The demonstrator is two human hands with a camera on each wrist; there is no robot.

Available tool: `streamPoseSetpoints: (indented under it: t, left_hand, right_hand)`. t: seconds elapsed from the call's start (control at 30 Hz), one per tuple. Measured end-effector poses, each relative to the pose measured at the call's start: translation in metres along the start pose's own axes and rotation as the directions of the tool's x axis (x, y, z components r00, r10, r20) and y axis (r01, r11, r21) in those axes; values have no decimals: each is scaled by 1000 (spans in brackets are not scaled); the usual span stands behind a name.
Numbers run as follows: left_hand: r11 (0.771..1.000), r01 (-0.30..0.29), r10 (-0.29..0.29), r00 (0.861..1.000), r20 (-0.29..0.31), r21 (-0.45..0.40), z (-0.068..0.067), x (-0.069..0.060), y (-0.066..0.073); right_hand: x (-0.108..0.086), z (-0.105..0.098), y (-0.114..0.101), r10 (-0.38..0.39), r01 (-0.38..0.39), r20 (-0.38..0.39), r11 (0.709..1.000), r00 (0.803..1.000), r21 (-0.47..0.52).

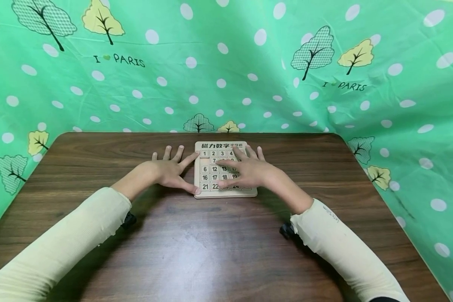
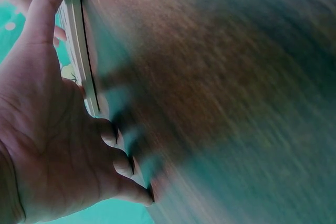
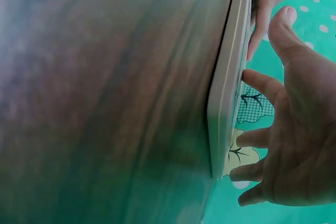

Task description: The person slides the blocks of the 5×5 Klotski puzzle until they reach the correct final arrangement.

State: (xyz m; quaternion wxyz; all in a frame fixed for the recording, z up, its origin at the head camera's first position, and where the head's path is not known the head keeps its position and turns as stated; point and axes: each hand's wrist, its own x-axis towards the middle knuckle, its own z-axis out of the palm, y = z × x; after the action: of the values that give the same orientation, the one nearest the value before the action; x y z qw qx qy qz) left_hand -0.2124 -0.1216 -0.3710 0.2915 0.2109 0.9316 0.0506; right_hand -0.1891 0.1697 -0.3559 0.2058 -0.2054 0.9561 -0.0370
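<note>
A wooden number slide puzzle (image 1: pixel 226 194) lies flat near the table's far edge, with numbered square tiles in rows. One gap shows in the second row at the far left, beside tile 7 (image 1: pixel 213 161). My left hand (image 1: pixel 166 171) is spread at the puzzle's left side, thumb on its lower left corner and index finger at its upper left edge. Over the right part of the puzzle hovers my right hand (image 1: pixel 251 170), fingers spread, its index fingertip on the tiles by the 7. It hides several tiles. In the right wrist view that fingertip meets the puzzle's face.
The brown wooden table (image 1: pixel 211 251) extends around the puzzle. A green dotted cloth (image 1: pixel 226 67) with printed trees hangs behind and beside it. Both forearms wear pale sleeves (image 1: pixel 71 235), with a dark device at each wrist.
</note>
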Motion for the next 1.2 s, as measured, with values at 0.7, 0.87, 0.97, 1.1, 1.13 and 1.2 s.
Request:
streamPoseSetpoints:
  t: [0.7, 0.87, 0.97, 1.1, 1.13, 1.2]
  left_hand:
    - [1000, 12, -12, 1000, -1, 8, 4, 9, -4]
    - [1000, 16, -16, 1000, -2, 3, 3, 7, -5]
    - [1000, 18, -18, 1000, -3, 0, 4, 9, -6]
    - [1000, 17, -17, 1000, 3, -3, 5, 10, -6]
    - [1000, 19, -19, 1000, 7, -7, 4, 9, -6]
    - [1000, 19, -19, 1000, 8, -8, 3, 8, -5]
  right_hand:
    - [-5, 7, -25, -94, 94, 4, 996, 996, 7]
    - [8, 3, -26, -64, 64, -12, 998, 998, -6]
    - [11, 1, -24, -50, 50, -4, 999, 999, 6]
    - [6, 0, -18, -64, 65, -9, 997, 998, 33]
    - [4, -1, -15, -68, 68, -17, 997, 998, 40]
    - [-3, -2, -10, -74, 76, -41, 996, 996, 49]
